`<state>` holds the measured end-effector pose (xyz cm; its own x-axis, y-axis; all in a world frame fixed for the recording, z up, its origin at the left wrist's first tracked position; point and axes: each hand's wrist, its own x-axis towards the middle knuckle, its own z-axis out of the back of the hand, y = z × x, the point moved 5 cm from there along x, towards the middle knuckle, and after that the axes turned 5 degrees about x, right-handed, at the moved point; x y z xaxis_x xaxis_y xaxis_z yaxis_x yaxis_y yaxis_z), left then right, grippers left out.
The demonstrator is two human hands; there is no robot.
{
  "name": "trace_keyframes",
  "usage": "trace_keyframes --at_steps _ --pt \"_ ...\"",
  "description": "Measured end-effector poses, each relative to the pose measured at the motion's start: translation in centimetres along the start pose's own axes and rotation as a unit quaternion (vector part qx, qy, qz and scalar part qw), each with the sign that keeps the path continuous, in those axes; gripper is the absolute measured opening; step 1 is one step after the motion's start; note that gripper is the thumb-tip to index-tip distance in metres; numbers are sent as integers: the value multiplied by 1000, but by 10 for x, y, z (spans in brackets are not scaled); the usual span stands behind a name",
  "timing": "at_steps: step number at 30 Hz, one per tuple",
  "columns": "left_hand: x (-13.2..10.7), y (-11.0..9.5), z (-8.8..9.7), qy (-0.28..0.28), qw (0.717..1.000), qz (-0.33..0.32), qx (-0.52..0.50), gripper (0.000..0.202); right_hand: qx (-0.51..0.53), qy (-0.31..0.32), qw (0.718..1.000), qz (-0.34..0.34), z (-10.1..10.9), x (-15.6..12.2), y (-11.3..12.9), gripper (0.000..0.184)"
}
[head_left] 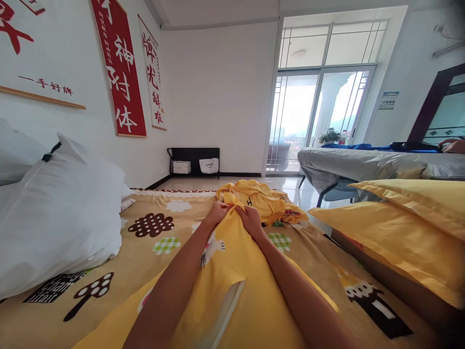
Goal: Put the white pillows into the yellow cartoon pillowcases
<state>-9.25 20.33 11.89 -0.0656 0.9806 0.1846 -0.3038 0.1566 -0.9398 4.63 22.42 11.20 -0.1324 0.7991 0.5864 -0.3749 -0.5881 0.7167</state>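
Note:
Both hands pinch the far end of a yellow pillowcase (221,291), which carries a white cat print and stretches back toward me. My left hand (218,213) is closed on the gathered cloth from the left. Close beside it, my right hand (250,218) is closed on the same edge, thumbs almost meeting. A pale strip shows along a fold in the near part of the cloth. Just beyond my hands lies a crumpled heap of yellow fabric (272,201) with dark lettering.
White pillows (72,208) lean at the left on the patterned brown blanket (145,252). Stacked yellow pillows (399,228) are on the right. Behind them stands a plastic-covered table (363,162), with another person's hand (452,145) at its far right. A black shelf (196,160) stands by the wall.

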Motion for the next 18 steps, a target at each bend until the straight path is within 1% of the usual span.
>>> trace_keyframes --at_steps 3,6,8,10,12,15,18 --pt "-1 -2 -5 -32 998 -49 29 32 -33 -8 999 9 7 -4 2 58" --pt "-8 -3 -1 -70 992 -84 68 23 -67 -4 998 17 13 -7 4 51" --pt "-12 -3 2 -89 987 -94 90 20 -88 1 996 18 16 -10 5 44" --pt "-12 0 6 -101 985 -92 102 21 -107 -2 994 14 20 -11 8 38" --pt "-10 5 8 -109 986 -83 99 26 -87 -13 996 5 24 -11 11 36" --pt "-4 13 11 -108 990 -67 68 31 -5 -19 1000 -17 28 -8 10 42" --pt "-1 18 12 -91 995 -50 15 41 54 7 997 -47 30 -6 2 53"
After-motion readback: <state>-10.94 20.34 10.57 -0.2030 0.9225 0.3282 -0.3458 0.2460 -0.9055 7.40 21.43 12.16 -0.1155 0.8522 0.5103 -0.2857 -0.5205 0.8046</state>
